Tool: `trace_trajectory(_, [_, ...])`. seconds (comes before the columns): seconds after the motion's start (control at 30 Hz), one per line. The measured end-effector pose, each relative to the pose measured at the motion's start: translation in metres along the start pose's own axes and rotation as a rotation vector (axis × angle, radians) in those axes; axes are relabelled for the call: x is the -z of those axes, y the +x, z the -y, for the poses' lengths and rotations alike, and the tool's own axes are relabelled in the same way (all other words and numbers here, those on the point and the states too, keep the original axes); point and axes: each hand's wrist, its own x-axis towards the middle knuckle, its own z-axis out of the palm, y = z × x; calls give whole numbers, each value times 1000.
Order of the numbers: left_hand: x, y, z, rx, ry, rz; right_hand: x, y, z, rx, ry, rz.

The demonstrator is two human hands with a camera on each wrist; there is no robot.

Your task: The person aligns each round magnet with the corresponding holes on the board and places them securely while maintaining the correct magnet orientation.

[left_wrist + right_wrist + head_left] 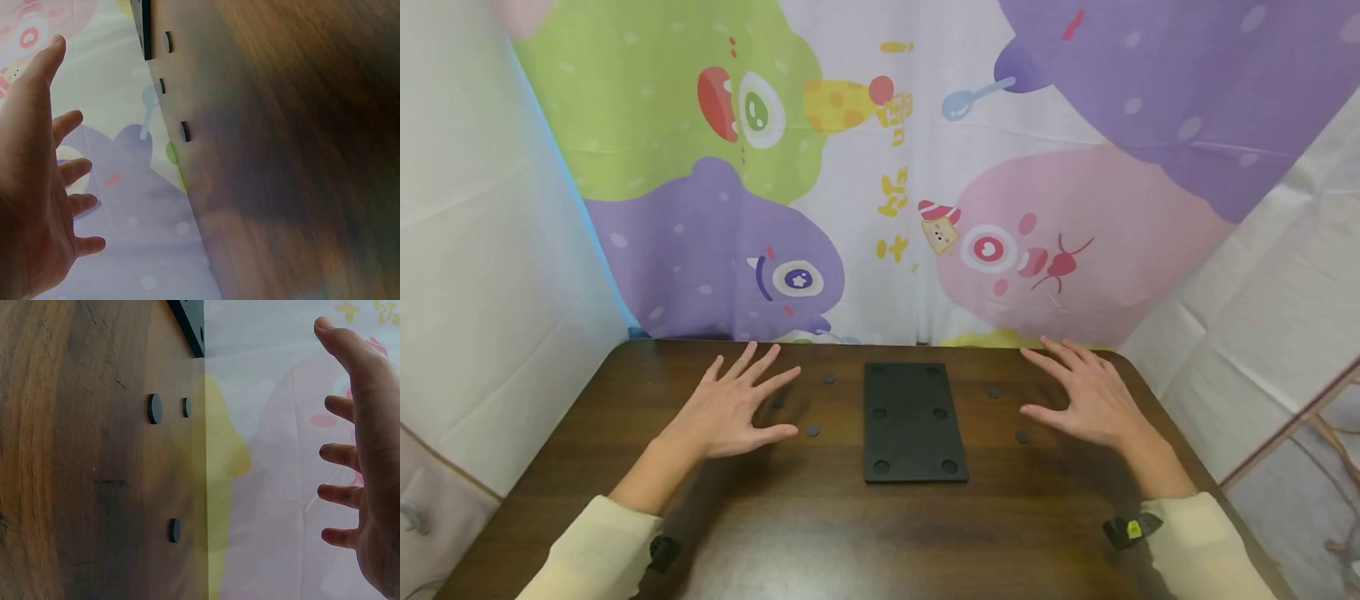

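Note:
A flat black rectangular board with several round recesses lies on the table, between the two hands. Over the table to its left, my left hand hovers with fingers spread and holds nothing. Small dark discs lie near it: one toward the back, one off the thumb tip, and one between thumb and forefinger as seen from above. My right hand is likewise spread and holding nothing. Two discs show left of it; the right wrist view has a third disc, hidden in the head view.
The brown wooden table ends at the back against a printed cartoon curtain. White cloth walls close in the left and right sides. Dark wrist devices sit at both sleeve cuffs.

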Motion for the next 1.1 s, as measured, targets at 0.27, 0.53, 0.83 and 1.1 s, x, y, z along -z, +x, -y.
trace_trajectory(0.27, [-4,7,-5,-5,-27,1,-4,1,3,8,29,5])
trace_trajectory(0.53, [-9,11,-10,-2,-56,5,-9,1,7,11,53,16])
trace_trajectory(0.83, [-11,18,-17,-6,-83,2,-12,-1,12,8,67,27])
trace_trajectory(1.1, [-11,27,-24,-13,-94,6,-16,-1,14,12,62,19])
